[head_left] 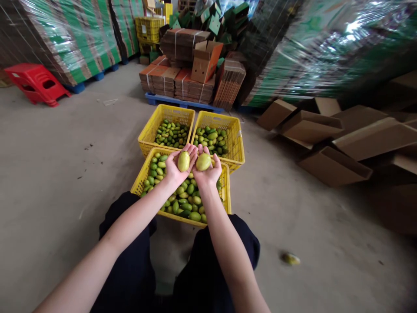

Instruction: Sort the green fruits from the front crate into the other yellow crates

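Palm up and fingers stretched out, my left hand (pixel 173 170) holds an oval yellow-green fruit (pixel 183 161), mango-like in shape. Beside it my right hand (pixel 210 174) holds a second, rounder yellow-green fruit (pixel 203 161) on its palm. The fingertips of both hands are close together. Below them a yellow plastic crate (pixel 137 182) is filled with green and yellowish fruit (pixel 185 206); my hands and forearms hide part of it. Two more yellow crates, one at the left (pixel 150 124) and one at the right (pixel 239 143), stand just behind, holding similar fruit.
One fruit (pixel 290 258) lies on the floor at my right. Cardboard boxes (pixel 311 126) are heaped to the right. Bundled flat cartons (pixel 163 82) stand on a blue pallet (pixel 182 103) ahead. At left are a red stool (pixel 41 82) and a wrapped carton stack (pixel 74 39).
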Demonstrator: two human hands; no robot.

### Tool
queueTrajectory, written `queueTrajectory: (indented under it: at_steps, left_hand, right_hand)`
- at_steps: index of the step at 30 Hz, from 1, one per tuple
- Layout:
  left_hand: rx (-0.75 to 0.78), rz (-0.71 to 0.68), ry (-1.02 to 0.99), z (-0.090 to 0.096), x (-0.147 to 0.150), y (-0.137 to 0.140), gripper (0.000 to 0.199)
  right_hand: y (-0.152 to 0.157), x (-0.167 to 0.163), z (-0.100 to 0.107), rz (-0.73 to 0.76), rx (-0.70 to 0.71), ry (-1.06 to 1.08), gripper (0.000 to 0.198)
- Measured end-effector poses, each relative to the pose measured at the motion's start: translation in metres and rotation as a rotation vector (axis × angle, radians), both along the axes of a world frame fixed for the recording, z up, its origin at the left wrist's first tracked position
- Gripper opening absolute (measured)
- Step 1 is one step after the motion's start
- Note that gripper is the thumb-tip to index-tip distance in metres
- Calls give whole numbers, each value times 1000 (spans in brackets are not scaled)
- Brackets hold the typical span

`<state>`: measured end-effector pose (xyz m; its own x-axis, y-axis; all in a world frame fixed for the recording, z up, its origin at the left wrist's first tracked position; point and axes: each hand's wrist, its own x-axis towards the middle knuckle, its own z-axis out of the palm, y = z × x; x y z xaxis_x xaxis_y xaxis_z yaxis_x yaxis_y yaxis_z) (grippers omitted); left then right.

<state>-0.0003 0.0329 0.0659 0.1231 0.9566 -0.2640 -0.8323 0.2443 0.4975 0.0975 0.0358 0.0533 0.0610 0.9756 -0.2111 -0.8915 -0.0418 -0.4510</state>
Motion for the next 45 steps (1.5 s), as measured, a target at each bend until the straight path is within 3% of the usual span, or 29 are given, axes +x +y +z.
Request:
queueTrajectory:
  at_steps: [5,12,17,27,36,39,42,45]
  left_hand:
    - [-50,-12,-65,1,1,1,45]
    - [-90,-8,-86,5,-2,-2,43]
    - [-74,-8,-74,4,-3,-2,42]
    - [-200,-26,-274,3,-1,1,38]
    - [-227,-53,-284,4,-1,1,26]
    - [-266,-123,-168,2,-5,4,22]
    - [-306,-256,102,-6,-6,0,25]
    - [-270,-518,484,-26,-4,-23,22]
  right_hand:
    - [1,1,1,2,52,-58,20]
    - [-5,1,9,46,-7,-52,7]
    - [-7,3,11,83,-27,-4,10]
    - [-9,-1,13,55,-174,185,15]
    - [-10,-1,15,53,-153,227,10]
    - [-9,8,13,29,-217,191,13]
    - [-10,22,10,-12,-268,132,13]
    - [-15,35,6,-22,-304,82,11]
